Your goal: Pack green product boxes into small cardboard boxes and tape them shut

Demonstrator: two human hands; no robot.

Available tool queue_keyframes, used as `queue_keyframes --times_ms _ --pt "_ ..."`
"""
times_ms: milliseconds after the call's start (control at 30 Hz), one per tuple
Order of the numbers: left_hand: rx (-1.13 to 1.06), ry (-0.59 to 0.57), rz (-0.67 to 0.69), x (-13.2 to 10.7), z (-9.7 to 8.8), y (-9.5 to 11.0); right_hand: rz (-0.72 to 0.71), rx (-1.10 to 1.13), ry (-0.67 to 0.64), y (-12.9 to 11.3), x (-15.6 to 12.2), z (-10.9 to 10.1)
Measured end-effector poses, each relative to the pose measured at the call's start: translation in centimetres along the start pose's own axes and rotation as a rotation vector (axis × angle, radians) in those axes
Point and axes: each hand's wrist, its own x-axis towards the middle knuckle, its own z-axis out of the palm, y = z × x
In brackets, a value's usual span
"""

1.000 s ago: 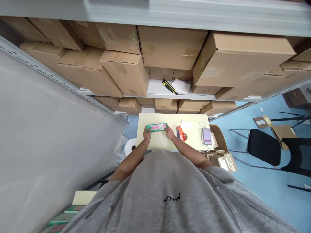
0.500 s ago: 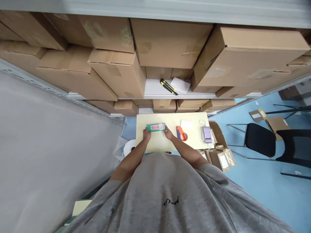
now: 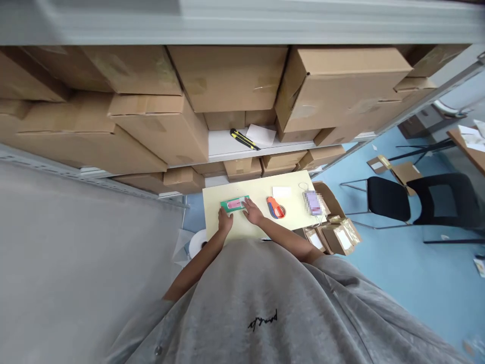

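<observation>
Tape dispenser (image 3: 275,208) sits beside green box (image 3: 233,204) held by left hand (image 3: 225,221) and right hand (image 3: 253,213).

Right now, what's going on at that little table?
A person in a grey top stands at a small pale table, both hands on a flat green package with a pink label: left hand at its left end, right hand over its right end. An orange tape dispenser lies to the right. Cardboard boxes fill the shelves behind, with a utility knife on one shelf.

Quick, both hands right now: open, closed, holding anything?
Left hand: at the left end of the green box; grip cannot be told.
Right hand: laid over its right end; cannot be told.
</observation>
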Motion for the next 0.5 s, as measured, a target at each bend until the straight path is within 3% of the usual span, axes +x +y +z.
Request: queue_keyframes --times_ms 267,500 --pt "0.127 0.165 -0.099 -2.8 -0.8 0.6 -0.109 -0.232 -0.189 -1.5 0.7 -1.4" --pt "0.168 0.454 -0.260 -9.4 0.5 0.9 -0.361 -0.353 -0.298 -2.6 0.0 -2.0"
